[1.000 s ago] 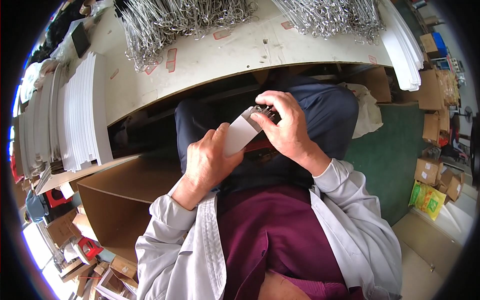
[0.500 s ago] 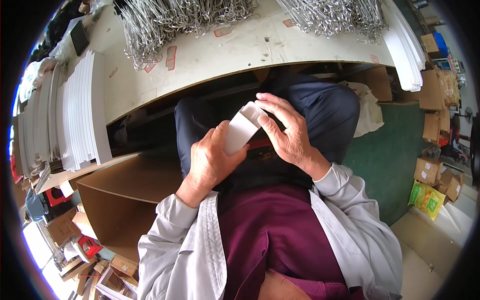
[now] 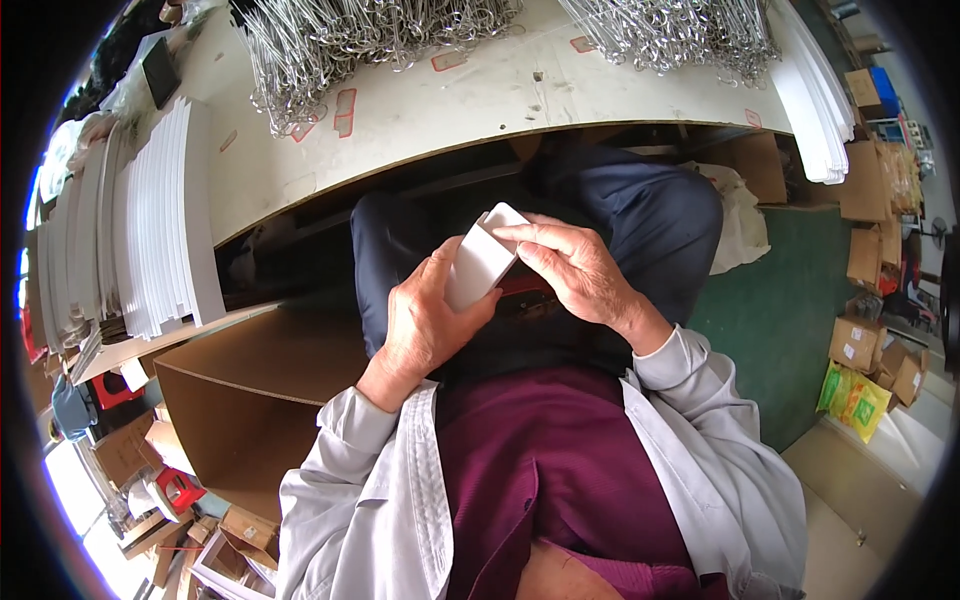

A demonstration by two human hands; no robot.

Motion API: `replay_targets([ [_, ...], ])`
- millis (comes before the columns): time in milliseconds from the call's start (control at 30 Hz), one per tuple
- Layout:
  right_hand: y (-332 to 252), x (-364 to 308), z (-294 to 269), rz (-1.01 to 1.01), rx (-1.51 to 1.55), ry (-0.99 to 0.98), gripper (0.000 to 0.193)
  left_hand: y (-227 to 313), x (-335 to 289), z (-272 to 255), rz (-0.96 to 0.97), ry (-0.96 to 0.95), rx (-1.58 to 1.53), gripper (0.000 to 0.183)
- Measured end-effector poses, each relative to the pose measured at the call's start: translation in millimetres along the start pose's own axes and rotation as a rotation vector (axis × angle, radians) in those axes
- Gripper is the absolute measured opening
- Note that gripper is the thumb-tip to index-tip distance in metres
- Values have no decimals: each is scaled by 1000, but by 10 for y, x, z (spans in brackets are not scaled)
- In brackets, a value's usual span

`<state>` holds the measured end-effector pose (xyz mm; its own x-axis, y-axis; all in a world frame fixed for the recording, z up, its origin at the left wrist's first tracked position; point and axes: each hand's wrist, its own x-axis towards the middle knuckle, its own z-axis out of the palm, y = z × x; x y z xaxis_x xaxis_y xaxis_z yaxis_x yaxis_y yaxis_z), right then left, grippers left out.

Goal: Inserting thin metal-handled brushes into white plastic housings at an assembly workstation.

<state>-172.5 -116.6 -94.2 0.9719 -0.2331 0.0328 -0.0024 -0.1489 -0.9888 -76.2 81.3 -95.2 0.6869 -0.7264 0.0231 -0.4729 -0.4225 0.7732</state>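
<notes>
A small white carton [image 3: 481, 268] is tilted above my lap, with a raised flap at its far end. My left hand [image 3: 424, 310] wraps around its lower body, thumb on the near side. At the far right end, my right hand [image 3: 575, 268] has its index finger stretched across the opening and its thumb against the carton's edge. Other right fingers are partly hidden behind the carton. What lies inside the carton cannot be made out.
Ahead stands a white worktable [image 3: 420, 110] bearing piles of metal hooked rods [image 3: 370, 40]. White flat strips are stacked in a left stack [image 3: 165, 220] and a right stack [image 3: 815, 110]. A large open cardboard box [image 3: 235, 400] stands at my left.
My right index finger has moved left and down onto the carton's opening, and the right hand has bent closer around that end. My left hand keeps the same hold.
</notes>
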Motion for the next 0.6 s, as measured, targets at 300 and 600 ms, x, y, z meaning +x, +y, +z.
replay_targets([
  [300, -4, -75, 196, 120, 66, 50, 28, 89, 193, 37, -30, -48, -142, 72],
  [600, 62, -70, 186, 292, 144, 105, 23, -24, 120, 213, -17, -54, -85, 59],
])
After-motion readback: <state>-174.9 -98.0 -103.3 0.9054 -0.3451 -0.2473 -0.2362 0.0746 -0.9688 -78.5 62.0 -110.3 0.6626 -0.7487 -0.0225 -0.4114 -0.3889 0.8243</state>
